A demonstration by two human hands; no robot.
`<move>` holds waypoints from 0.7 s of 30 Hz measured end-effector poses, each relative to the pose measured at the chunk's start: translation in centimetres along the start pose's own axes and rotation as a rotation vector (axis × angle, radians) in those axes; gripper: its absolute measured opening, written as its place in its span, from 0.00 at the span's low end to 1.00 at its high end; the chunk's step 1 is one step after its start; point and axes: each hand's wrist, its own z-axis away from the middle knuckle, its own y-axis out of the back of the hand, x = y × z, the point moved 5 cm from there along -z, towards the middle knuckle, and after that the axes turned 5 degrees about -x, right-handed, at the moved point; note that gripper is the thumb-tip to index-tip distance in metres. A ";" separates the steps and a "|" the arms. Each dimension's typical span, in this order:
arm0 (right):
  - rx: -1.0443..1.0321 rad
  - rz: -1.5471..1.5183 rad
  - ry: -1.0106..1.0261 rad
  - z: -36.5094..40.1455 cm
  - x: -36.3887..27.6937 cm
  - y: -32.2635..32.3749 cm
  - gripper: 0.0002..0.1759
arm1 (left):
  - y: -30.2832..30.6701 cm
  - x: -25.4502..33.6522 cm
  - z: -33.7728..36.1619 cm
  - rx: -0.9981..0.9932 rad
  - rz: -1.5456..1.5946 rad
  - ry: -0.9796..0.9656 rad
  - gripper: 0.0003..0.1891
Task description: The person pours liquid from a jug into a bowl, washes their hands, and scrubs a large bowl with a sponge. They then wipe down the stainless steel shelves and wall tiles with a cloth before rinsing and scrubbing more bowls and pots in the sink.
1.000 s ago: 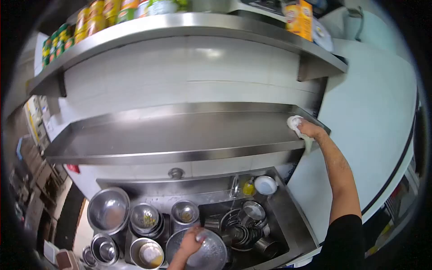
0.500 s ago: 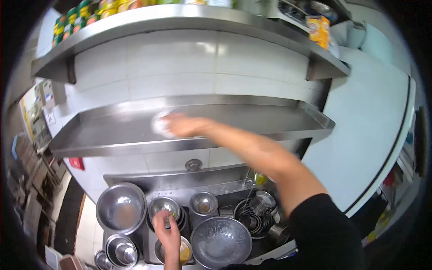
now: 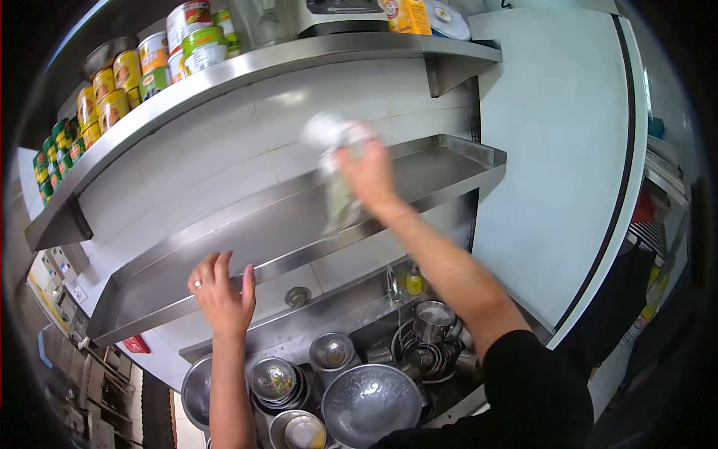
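My right hand (image 3: 370, 173) is closed on a white cloth (image 3: 342, 208), blurred by motion, held up over the lower metal shelf (image 3: 441, 168) near the wall tiles. Part of the cloth bunches above the fingers and the rest hangs down toward the shelf's front lip. On the left, my left hand (image 3: 224, 295) has its fingers apart and holds nothing. Its fingertips are right at the shelf's front edge, and a ring shows on one finger.
Cans (image 3: 112, 108) and a yellow-orange box (image 3: 407, 16) stand on the upper shelf (image 3: 299, 60). Below are a large metal bowl (image 3: 372, 404), smaller bowls (image 3: 273, 378), a faucet (image 3: 393, 286) and stacked metalware (image 3: 434, 322). A pale upright panel (image 3: 553, 172) stands at right.
My right hand has lifted the cloth and moved rightward relative to the shelf. My left hand has risen from the bowls to the shelf's front edge. The view has turned.
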 end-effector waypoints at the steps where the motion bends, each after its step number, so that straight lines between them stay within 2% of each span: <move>1: 0.136 0.047 0.039 -1.6 0.0 4.9 0.25 | -1.5 0.3 -0.7 -0.054 0.002 -0.005 0.16; 2: 0.259 0.131 0.057 -3.5 1.2 9.2 0.25 | -3.2 0.3 -1.1 -0.108 0.004 -0.007 0.15; 3: 0.353 0.169 0.166 -5.4 1.9 13.4 0.26 | -4.7 0.4 -1.5 -0.168 0.004 -0.008 0.15; 4: 0.430 0.271 0.226 -8.3 4.4 17.6 0.25 | -5.4 0.9 -2.0 -0.090 -0.035 -0.033 0.13; 5: 0.544 0.287 0.218 -10.4 4.8 21.0 0.25 | -6.1 1.0 -2.1 -0.102 -0.039 -0.006 0.13; 6: 0.611 0.426 0.290 -12.4 5.0 24.0 0.25 | -6.6 0.7 -1.8 -0.114 -0.044 0.017 0.14; 8: 0.648 0.541 0.257 -16.5 7.3 28.5 0.27 | -7.5 0.7 -1.1 -0.171 -0.052 0.053 0.18; 11: 0.515 0.718 -0.002 -22.1 13.0 30.3 0.32 | -8.3 1.0 -1.2 -0.182 -0.118 0.028 0.20; 12: 0.546 0.681 0.033 -21.0 10.6 28.4 0.28 | -8.2 1.1 -1.2 -0.169 -0.137 0.003 0.20; 14: 0.530 0.820 0.090 -21.4 10.1 23.5 0.32 | -8.3 1.7 -1.3 -0.155 -0.161 -0.047 0.21; 15: 0.444 0.629 0.321 -19.4 6.1 18.9 0.26 | -8.7 2.0 -1.3 -0.160 -0.153 -0.030 0.21; 16: 0.425 0.548 0.125 -17.0 2.1 15.0 0.24 | -8.9 2.1 -1.3 -0.166 -0.149 -0.015 0.21; 17: 0.382 0.413 0.415 -17.8 1.6 9.4 0.21 | -8.8 2.0 -1.2 -0.177 -0.150 -0.003 0.21; 18: 0.339 0.418 0.482 -16.7 -1.1 4.8 0.17 | -8.9 1.8 -1.1 -0.205 -0.142 -0.004 0.20; 19: 0.291 0.282 0.519 -15.3 -4.5 1.5 0.13 | -8.9 1.7 -1.0 -0.218 -0.142 0.002 0.19; 20: 0.316 0.354 0.622 -14.6 -7.0 -1.7 0.12 | -8.9 1.6 -1.0 -0.224 -0.141 0.008 0.19; 21: 0.195 0.374 0.575 -14.3 -8.9 -4.0 0.11 | -8.9 1.6 -1.0 -0.221 -0.138 0.022 0.19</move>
